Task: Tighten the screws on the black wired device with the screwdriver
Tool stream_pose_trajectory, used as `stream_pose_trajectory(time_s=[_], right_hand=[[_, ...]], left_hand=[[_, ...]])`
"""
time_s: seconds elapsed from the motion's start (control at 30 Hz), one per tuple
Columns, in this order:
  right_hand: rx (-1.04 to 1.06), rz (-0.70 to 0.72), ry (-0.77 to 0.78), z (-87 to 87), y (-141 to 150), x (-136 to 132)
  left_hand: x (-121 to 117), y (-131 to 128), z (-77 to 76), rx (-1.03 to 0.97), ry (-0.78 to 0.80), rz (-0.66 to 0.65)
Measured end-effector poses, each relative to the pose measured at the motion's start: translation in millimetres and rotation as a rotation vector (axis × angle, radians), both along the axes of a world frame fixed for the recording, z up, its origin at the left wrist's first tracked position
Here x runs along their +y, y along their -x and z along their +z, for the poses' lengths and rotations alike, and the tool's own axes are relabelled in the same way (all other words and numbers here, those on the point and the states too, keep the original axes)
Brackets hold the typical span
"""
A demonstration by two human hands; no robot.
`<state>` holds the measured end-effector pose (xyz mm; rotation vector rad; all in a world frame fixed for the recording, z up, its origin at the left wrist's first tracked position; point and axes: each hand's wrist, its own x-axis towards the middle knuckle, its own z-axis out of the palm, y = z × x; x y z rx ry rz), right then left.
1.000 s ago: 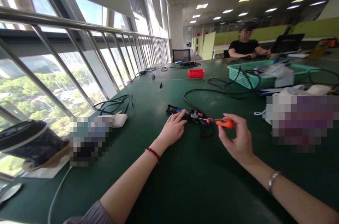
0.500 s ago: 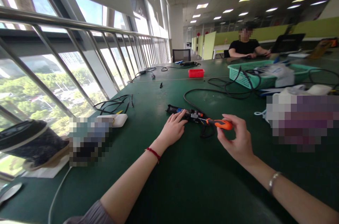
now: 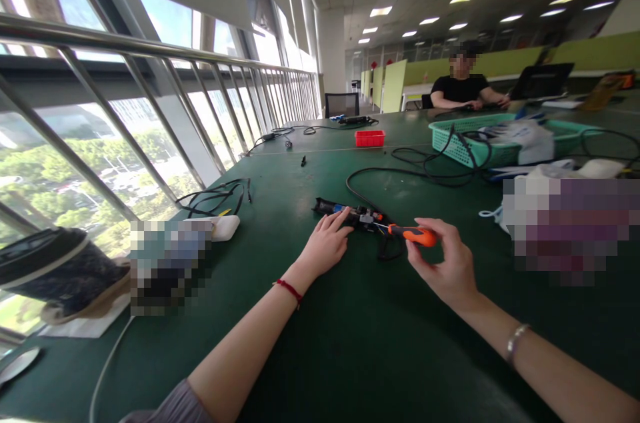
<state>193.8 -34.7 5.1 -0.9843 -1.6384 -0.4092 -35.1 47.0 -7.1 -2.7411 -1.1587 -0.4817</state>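
Note:
A long black corded device (image 3: pixel 367 216) lies on the green table, with blue, orange and grey parts showing along its body. My left hand (image 3: pixel 327 236) rests on its near side, fingers laid over it and holding it against the table. In my right hand (image 3: pixel 447 260) is a screwdriver (image 3: pixel 413 234) with an orange and black handle, pinched near its rear end between thumb and fingers. Its shaft points left to the device's grey middle part; the exact contact of the tip is too small to make out.
A green basket (image 3: pixel 460 150) with bagged items stands at the back right, a small red tray (image 3: pixel 370 138) farther back. Black cables (image 3: pixel 420 173) cross the table. At left are a white case (image 3: pixel 226 228) and a dark cup (image 3: pixel 60 270). Another person (image 3: pixel 461 86) sits across.
The screwdriver handle and the fingers of my right hand have shifted very slightly, with the handle looking a little turned. My left hand and the device stay in place.

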Motion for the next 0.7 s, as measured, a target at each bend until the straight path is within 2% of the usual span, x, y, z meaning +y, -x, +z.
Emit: stream_pose_trajectory(time_s=[0.17, 0.43, 0.7], right_hand=[[-0.009, 0.030, 0.105, 0.7, -0.4, -2.1], [0.028, 0.015, 0.008, -1.9, 0.6, 0.1], [-0.009, 0.015, 0.114, -0.9, -0.7, -2.3]], left_hand=[[-0.4, -0.3, 0.4, -0.012, 0.002, -0.007], [-0.5, -1.1, 0.2, 0.001, 0.001, 0.000], [-1.4, -2.0, 1.8, -0.003, 0.007, 0.002]])
